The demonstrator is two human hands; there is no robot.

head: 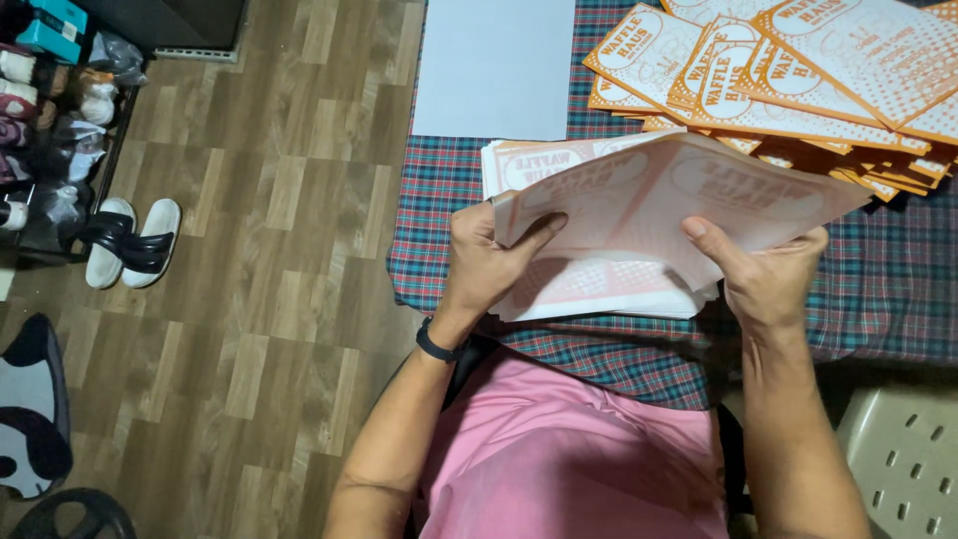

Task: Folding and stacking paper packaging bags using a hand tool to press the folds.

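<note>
A thin paper sheet (679,195) printed with an orange dotted pattern and oval badge, seen faintly from its back, is lifted above a white-and-orange stack (599,284) on a plaid tablecloth (878,289). The left hand (484,262) pinches its left edge, thumb on top. The right hand (763,274) grips its right edge, fingers curled behind. Finished orange sheets (788,70) lie fanned beyond.

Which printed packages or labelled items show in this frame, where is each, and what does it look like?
Held paper bag: between left hand and right hand, flat, white with pale orange print.
Stack under it: on the plaid tablecloth, white and orange sheets.
Fanned pile: top right, orange-and-white flat bags with oval emblems.
Teal boxes: top left shelf.
</note>
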